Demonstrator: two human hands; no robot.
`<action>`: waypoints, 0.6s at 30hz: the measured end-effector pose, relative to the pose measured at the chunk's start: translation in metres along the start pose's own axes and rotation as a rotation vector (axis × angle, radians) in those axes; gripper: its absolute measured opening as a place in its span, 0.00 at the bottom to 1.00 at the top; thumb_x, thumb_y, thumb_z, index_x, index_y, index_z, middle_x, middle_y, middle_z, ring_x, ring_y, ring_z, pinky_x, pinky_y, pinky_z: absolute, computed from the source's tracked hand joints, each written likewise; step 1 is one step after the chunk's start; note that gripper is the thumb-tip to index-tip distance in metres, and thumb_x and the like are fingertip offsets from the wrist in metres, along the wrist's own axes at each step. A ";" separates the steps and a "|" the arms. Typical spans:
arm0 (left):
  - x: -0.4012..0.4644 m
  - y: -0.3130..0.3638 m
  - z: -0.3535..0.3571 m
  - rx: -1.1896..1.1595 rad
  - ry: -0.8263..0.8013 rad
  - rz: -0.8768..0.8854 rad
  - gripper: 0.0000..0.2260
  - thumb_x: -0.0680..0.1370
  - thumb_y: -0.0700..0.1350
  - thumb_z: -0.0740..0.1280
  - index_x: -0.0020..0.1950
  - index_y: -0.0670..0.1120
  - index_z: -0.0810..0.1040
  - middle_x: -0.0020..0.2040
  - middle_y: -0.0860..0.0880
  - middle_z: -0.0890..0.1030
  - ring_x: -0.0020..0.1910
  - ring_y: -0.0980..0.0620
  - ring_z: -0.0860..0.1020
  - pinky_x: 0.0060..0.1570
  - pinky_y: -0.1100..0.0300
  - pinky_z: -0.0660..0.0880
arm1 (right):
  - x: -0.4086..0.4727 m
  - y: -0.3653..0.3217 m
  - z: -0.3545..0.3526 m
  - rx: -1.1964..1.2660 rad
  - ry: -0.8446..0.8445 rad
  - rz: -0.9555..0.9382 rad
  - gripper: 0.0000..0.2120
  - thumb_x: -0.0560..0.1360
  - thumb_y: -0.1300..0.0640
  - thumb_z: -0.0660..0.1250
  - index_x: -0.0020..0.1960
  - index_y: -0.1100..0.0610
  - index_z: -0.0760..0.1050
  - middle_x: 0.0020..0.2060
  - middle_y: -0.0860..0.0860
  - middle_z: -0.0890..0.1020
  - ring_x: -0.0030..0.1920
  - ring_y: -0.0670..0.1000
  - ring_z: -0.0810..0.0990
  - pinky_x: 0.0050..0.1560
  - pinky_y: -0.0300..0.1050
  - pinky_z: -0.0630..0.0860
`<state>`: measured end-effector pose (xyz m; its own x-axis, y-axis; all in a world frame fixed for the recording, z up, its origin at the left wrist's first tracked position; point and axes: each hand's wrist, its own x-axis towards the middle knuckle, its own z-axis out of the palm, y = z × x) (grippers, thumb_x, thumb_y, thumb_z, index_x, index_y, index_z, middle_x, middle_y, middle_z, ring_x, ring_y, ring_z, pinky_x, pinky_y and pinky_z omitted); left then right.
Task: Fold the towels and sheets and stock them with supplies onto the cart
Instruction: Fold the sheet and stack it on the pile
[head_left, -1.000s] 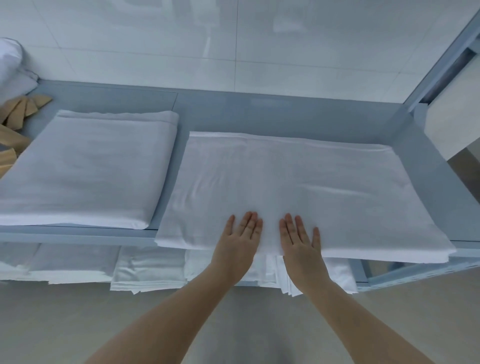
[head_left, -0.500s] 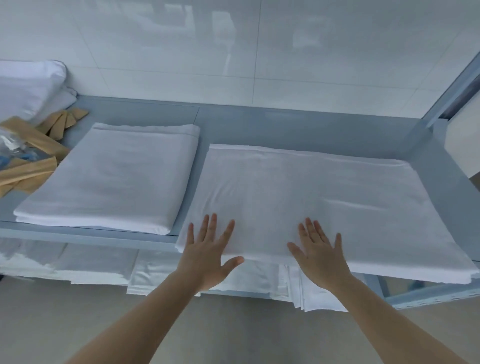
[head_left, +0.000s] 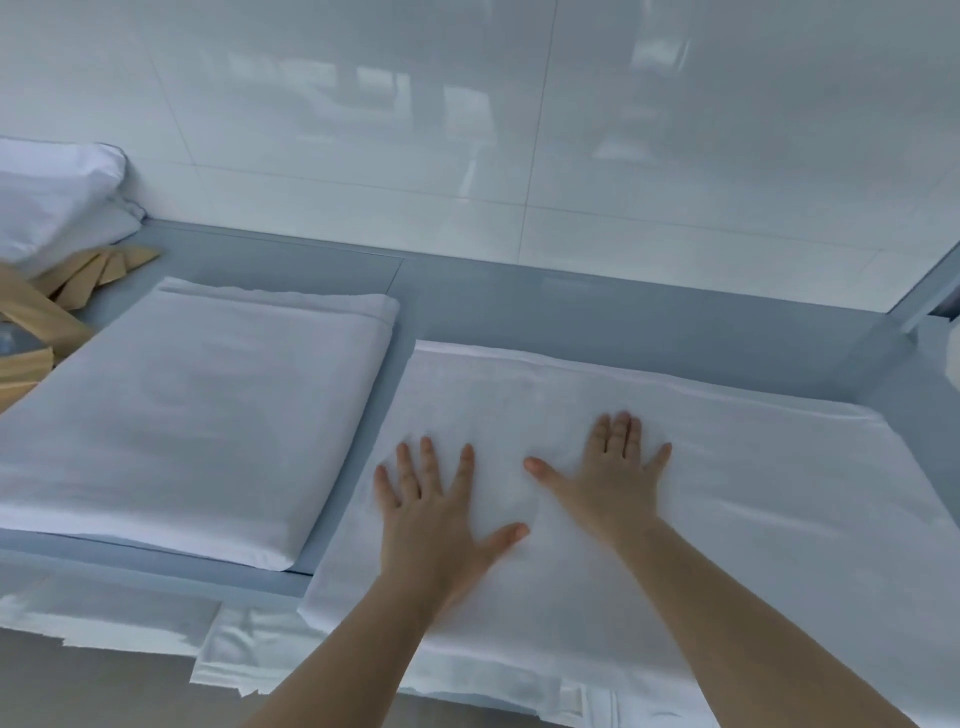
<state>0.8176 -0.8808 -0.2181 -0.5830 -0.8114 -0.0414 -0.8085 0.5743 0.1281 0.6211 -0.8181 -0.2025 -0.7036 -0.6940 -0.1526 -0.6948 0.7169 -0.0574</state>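
Observation:
A wide folded white sheet (head_left: 753, 519) lies flat on the right part of the grey-blue cart top (head_left: 597, 306), its near edge hanging over the front. My left hand (head_left: 436, 514) rests palm down on its left part with fingers spread. My right hand (head_left: 608, 473) lies flat beside it, a little farther in, fingers spread too. Neither hand grips the cloth. A second, thicker folded white sheet (head_left: 208, 415) sits to the left on the same surface, apart from both hands.
A white pillow (head_left: 47, 197) and several tan paper-wrapped supplies (head_left: 78, 275) lie at the far left. More folded white linens (head_left: 130, 618) fill the shelf below. A glossy white tiled wall (head_left: 519, 130) stands behind; a grey frame post (head_left: 930, 291) rises at the right.
Both hands have slid forward from the sheet's near edge onto its middle, with fingers spreading apart. The view has moved closer to the cart.

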 end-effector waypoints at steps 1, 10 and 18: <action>0.000 0.000 0.001 -0.006 0.010 0.004 0.51 0.61 0.81 0.31 0.77 0.55 0.35 0.78 0.39 0.37 0.74 0.37 0.31 0.69 0.37 0.30 | 0.011 -0.020 0.000 0.020 0.006 -0.015 0.63 0.58 0.17 0.36 0.77 0.62 0.38 0.77 0.59 0.41 0.77 0.57 0.36 0.70 0.67 0.32; 0.001 0.000 0.010 0.004 0.021 -0.009 0.48 0.64 0.76 0.33 0.71 0.45 0.25 0.76 0.37 0.35 0.74 0.35 0.32 0.68 0.35 0.30 | 0.074 -0.173 -0.005 0.036 -0.002 -0.216 0.55 0.68 0.22 0.45 0.78 0.63 0.42 0.78 0.60 0.46 0.77 0.58 0.40 0.69 0.69 0.33; 0.001 0.002 0.006 -0.018 0.024 -0.020 0.47 0.67 0.77 0.32 0.75 0.46 0.30 0.78 0.39 0.38 0.75 0.38 0.33 0.69 0.36 0.30 | 0.059 -0.156 0.000 0.195 -0.098 -0.806 0.27 0.82 0.40 0.44 0.79 0.47 0.47 0.78 0.44 0.47 0.77 0.44 0.42 0.74 0.55 0.35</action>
<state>0.8152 -0.8796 -0.2242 -0.5641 -0.8254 -0.0209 -0.8186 0.5558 0.1451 0.6880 -0.9703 -0.2025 0.0202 -0.9969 -0.0759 -0.9351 0.0080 -0.3543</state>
